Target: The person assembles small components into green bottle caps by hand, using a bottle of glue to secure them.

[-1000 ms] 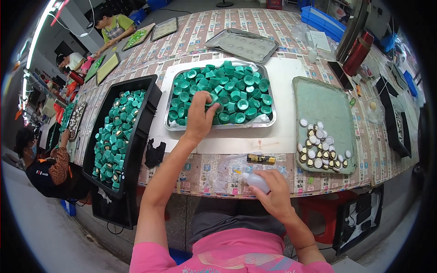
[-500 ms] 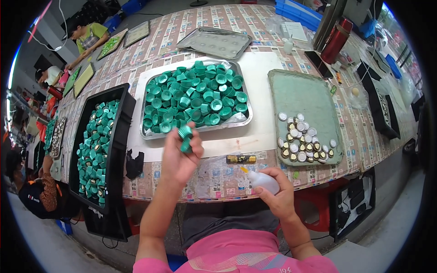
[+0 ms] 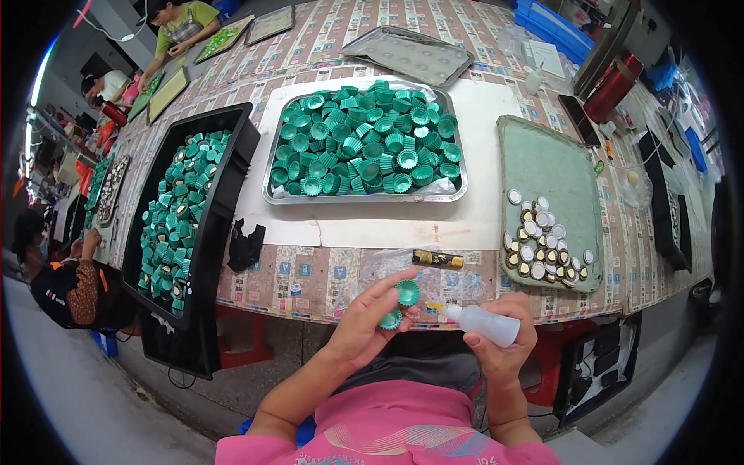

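My left hand holds two green fluted cups, an upper one and a lower one, their hollow sides facing up. In my right hand a white squeeze bottle lies tilted, its yellow nozzle pointing left, close to the cups but apart from them. Beyond my hands, a metal tray carries a heap of green fluted cups. On a pale green tray to the right lie several small round pieces, white or gold-and-dark.
A black crate of green cups with filled centres stands at left. A black-and-gold tube and a crumpled black cloth lie near the front edge. Further back are a red flask, a phone and a co-worker.
My left hand has come down and right, bringing the two cups close to the nozzle. The bottle has shifted slightly right and lies flatter. The head view has shifted too.
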The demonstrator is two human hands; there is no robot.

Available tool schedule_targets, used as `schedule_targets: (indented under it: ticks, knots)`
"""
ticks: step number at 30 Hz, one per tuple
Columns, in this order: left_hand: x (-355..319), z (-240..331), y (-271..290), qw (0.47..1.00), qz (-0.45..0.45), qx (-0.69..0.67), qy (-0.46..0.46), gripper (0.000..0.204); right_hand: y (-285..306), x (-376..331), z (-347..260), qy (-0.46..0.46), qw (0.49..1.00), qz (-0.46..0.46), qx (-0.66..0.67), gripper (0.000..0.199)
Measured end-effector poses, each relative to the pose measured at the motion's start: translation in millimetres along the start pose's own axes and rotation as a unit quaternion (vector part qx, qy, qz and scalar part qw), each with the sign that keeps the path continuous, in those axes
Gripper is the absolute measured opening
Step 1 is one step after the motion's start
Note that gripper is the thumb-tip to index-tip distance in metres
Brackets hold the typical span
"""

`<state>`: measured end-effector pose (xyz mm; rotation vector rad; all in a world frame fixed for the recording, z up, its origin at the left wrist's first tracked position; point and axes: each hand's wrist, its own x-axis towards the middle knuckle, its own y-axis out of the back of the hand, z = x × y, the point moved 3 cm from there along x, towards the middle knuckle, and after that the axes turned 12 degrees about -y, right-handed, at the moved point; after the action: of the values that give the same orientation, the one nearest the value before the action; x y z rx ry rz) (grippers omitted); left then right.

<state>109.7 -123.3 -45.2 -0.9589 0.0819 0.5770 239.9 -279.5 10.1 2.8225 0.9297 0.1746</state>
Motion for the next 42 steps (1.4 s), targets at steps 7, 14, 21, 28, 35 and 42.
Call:
schedule_targets:
  ticks: [7,14,21,28,35,42]
  knots:
    - [-6.0,-10.6,10.9,0.989,-0.005,-0.132,0.061,0.048,-10.5,-3.8,-5.6,0.072,0.992,0.008,-0.1,0.041]
    - [-6.6,-16.6,10.0,0.984,-0.045,-0.161,0.062,0.045,-5.4,-5.0,-2.3,0.079,0.992,0.007,-0.101,0.041]
    - [-3.2,-29.5,8.8,0.986,-0.065,-0.151,0.042,0.048,6.4,-4.6,3.5,0.057,0.995,0.0,-0.085,0.04]
    - [-1.7,-36.5,-5.9,0.986,-0.003,-0.141,0.087,0.05,14.6,-3.8,5.6,0.071,0.993,-0.008,-0.097,0.04]
    - [-2.8,-48.5,7.2,0.968,-0.09,-0.221,0.072,0.057,18.1,-6.3,2.6,0.08,0.991,-0.005,-0.104,0.04]
    - [-4.3,-45.3,-1.2,0.982,-0.033,-0.163,0.092,0.059,16.7,-6.2,1.2,0.091,0.99,-0.006,-0.109,0.04]
